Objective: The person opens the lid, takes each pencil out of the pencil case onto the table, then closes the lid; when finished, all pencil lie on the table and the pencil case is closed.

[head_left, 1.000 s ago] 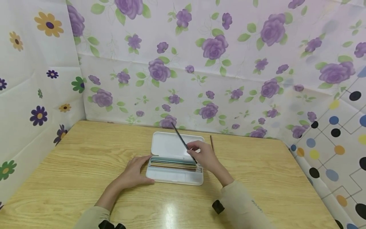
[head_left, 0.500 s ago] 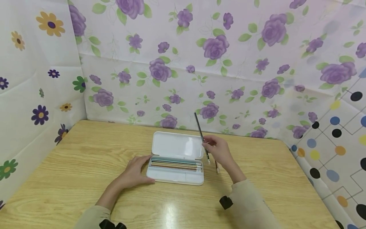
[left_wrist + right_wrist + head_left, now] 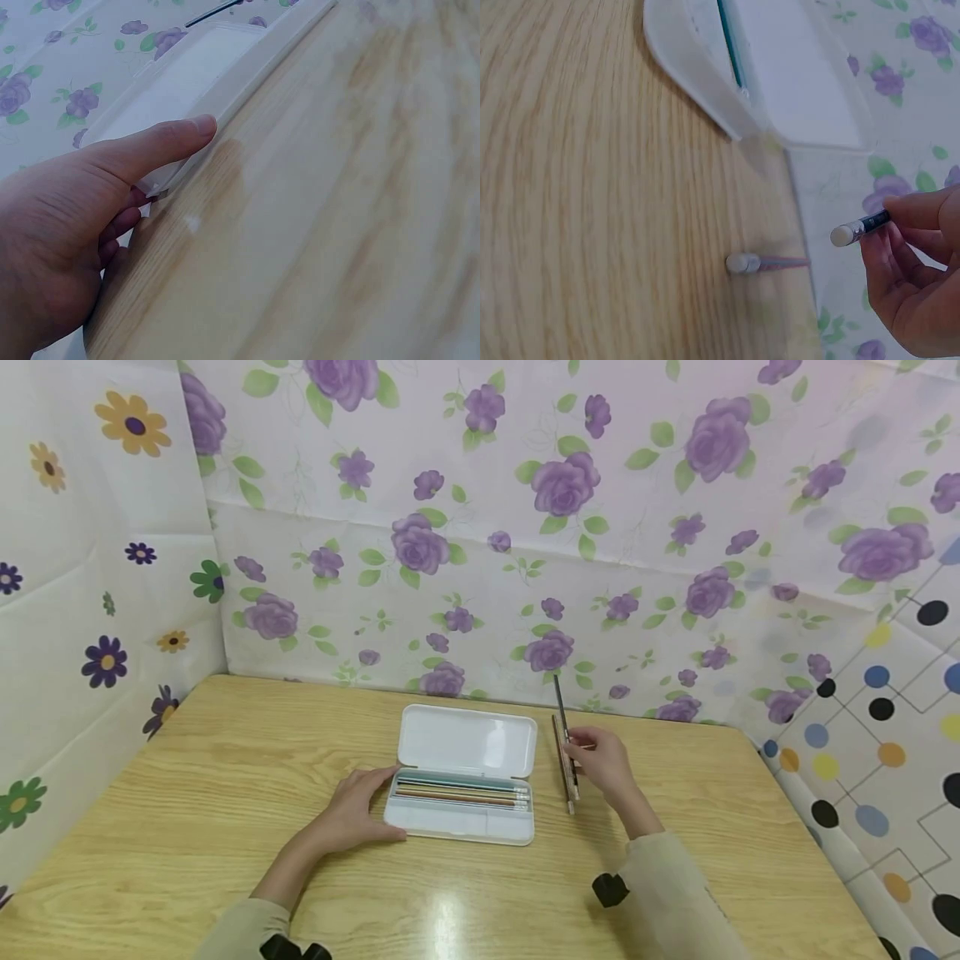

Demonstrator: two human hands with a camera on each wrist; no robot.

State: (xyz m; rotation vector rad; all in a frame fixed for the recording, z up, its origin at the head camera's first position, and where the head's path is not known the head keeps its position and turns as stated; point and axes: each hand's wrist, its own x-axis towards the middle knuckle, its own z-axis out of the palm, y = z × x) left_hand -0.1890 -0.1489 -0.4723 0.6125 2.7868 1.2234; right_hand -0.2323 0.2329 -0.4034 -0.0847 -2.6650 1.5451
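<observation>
An open white pencil case [image 3: 442, 821] lies on the table with several pencils [image 3: 457, 793] in it, their eraser ends to the right. My left hand [image 3: 348, 814] holds the case at its left end. In the left wrist view the thumb [image 3: 169, 142] lies along the front wall, fingers behind. Right of the case, my right hand [image 3: 606, 764] pinches a dark pencil [image 3: 560, 697], its white eraser end [image 3: 845, 235] pointing down toward me. Just left of that pencil, a brown pencil [image 3: 561, 760] lies on the table, eraser end nearest me.
The case's lid [image 3: 457, 739] is folded back toward the wall. A floral sheet [image 3: 480, 602] hangs behind the wooden table [image 3: 315, 735]. Patterned sheets also stand at the left and right sides.
My right hand has carried the dark pencil out of the case to the right and lowered it beside the brown pencil. My left hand stays at the case.
</observation>
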